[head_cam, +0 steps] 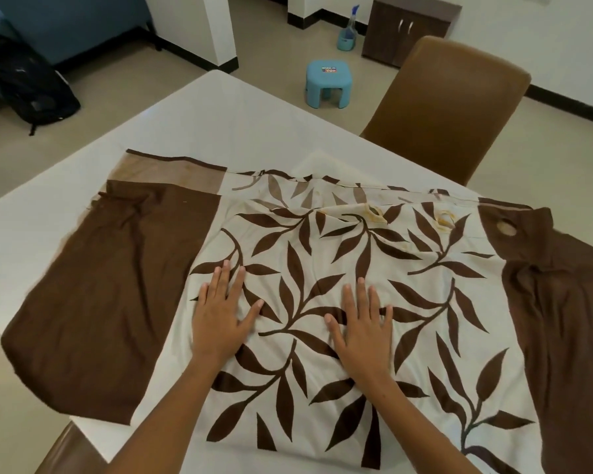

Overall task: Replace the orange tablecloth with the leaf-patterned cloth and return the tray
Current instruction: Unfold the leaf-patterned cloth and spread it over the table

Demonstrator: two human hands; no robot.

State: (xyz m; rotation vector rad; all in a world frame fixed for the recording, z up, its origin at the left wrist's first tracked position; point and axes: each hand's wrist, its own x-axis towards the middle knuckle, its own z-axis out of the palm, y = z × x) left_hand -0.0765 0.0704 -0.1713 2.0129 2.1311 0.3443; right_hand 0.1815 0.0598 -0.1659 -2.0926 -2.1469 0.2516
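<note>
Now both flat, open palms, the left hand (pixel 220 318) and right hand (pixel 362 325), are smoothing the leaf-patterned cloth (pixel 322 268) on the counter (pixel 220 121) (no tray visible), likely needing outward strokes next

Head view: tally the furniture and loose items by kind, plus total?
Table: 1
Chairs: 2 (far, near corner)
Leaf-patterned cloth: 1
Blue stool: 1
Cabinet: 1
Spray bottle: 1
Black backpack: 1
Total: 8
</note>
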